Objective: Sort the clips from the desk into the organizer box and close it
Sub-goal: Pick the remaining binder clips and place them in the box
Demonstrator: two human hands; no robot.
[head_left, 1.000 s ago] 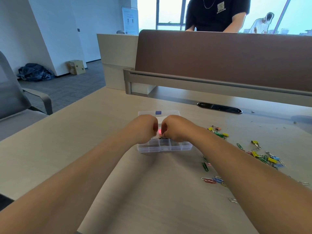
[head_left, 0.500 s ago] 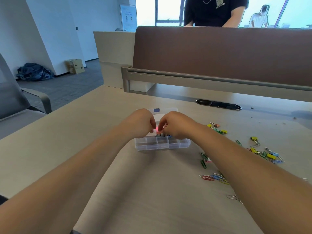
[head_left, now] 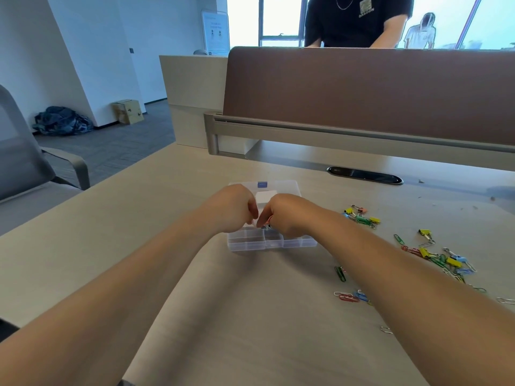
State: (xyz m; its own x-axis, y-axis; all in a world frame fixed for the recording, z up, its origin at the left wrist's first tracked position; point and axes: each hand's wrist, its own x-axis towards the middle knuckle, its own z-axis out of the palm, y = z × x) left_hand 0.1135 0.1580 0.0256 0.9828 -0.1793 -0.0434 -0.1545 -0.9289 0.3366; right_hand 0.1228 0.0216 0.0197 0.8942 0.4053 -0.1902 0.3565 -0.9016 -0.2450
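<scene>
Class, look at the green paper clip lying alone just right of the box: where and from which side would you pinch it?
Pinch the green paper clip across its narrow width, probably from above: it lies flat on the desk, with bare surface around it.

Bright daylight floods in from the windows (head_left: 278,18) at the upper centre and right, overexposed to white-blue. Soft shadows lie on the table (head_left: 250,316) beneath the forearms. Wide-angle bending shows at the edges.

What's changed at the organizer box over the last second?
Little. Both hands, left hand and right hand, stay together over the organizer box, fingertips now lower; the pink item between them barely shows. Box, open lid and loose clips on the desk are unmoved.
</scene>
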